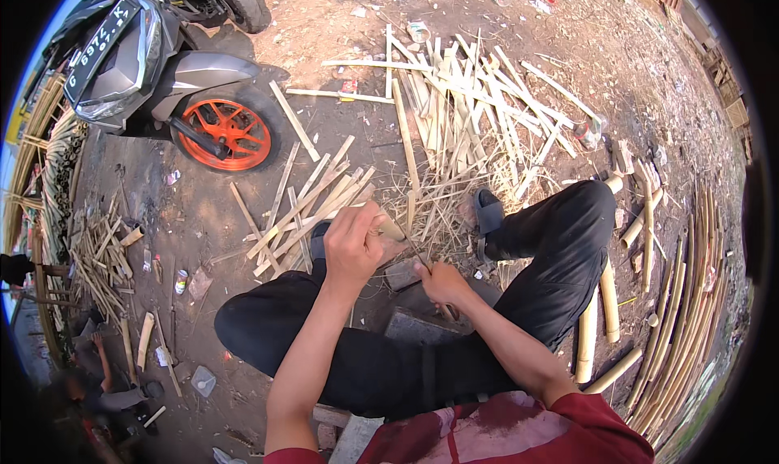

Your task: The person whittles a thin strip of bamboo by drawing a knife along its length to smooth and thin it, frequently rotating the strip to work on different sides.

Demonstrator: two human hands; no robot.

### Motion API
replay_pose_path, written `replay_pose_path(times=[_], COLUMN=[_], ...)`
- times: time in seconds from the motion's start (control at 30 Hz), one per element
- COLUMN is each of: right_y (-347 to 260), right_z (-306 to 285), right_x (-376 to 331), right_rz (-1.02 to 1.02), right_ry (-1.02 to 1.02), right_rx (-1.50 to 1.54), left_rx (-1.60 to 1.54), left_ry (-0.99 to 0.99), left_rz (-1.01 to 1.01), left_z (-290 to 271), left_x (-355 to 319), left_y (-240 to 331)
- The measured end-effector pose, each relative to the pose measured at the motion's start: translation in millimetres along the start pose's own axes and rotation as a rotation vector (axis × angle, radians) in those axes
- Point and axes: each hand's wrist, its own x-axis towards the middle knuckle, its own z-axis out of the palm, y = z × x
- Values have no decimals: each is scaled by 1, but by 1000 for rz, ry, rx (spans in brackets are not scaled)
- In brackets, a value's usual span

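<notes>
I sit low on the dirt ground with my knees spread, in black trousers and a red shirt. My left hand point(355, 243) grips a short pale bamboo piece point(389, 227), held upright in front of me. My right hand point(442, 284) is closed around the handle of a thin dark blade point(412, 245) whose edge rests against that bamboo piece. Below the two hands lies a grey stone block point(403, 273) on the ground between my legs.
Split bamboo strips point(462, 107) lie piled ahead, with more strips point(312, 200) at left. Round bamboo poles point(690, 302) lie along the right. A scooter with an orange wheel point(223, 131) stands at upper left. Another person point(97, 383) crouches at lower left among bamboo offcuts.
</notes>
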Motion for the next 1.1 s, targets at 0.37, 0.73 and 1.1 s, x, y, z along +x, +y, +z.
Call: replay_pose_path(times=[0.37, 0.73, 1.1], right_y=[14, -33, -20], right_z=[3, -11, -18], right_x=[54, 82, 31], right_rz=[-211, 36, -331], right_ry=[-20, -216, 260], right_rx=[-207, 100, -47], left_rx=[-33, -4, 153], left_ry=[-40, -156, 73], left_rz=[186, 31, -53], left_z=[7, 31, 26], left_x=[-9, -37, 9], left_y=[17, -14, -50])
